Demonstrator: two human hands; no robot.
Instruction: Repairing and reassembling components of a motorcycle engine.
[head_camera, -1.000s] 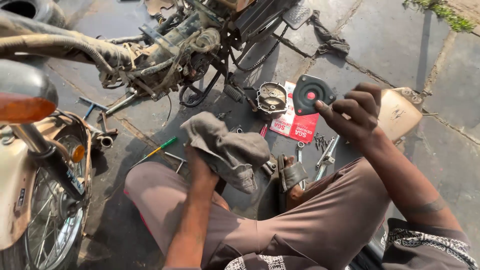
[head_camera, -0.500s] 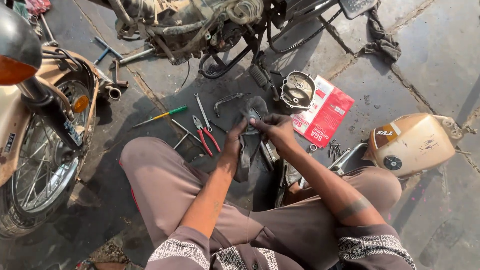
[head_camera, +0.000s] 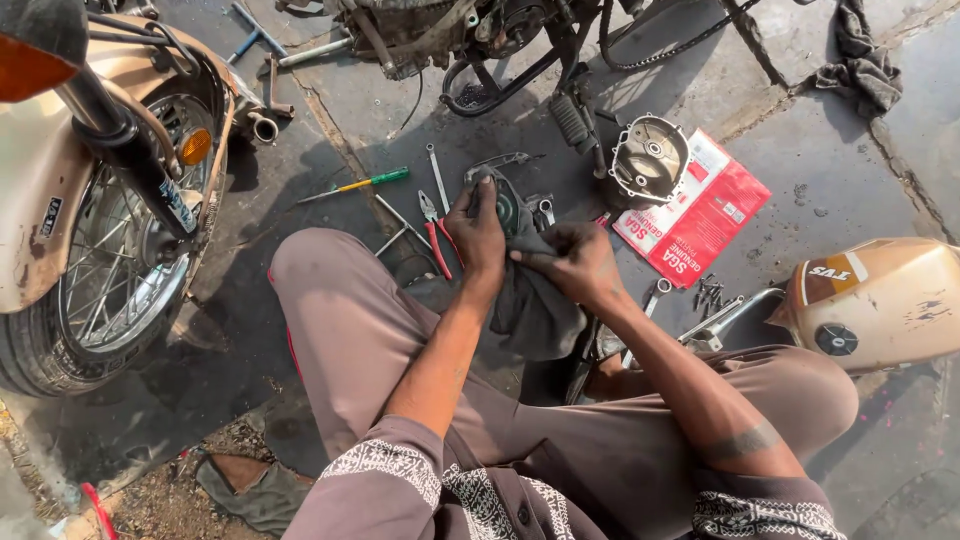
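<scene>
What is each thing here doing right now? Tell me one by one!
Left hand: gripping a round dark part.
Right hand: pressing a grey rag on that part.
Engine cover: off, lying open side up.
Red packet: flat on the ground.
Fuel tank: off the bike, on the ground.
Pliers: lying on the ground.
Screwdriver: lying loose.
Front wheel: upright on the ground.
</scene>
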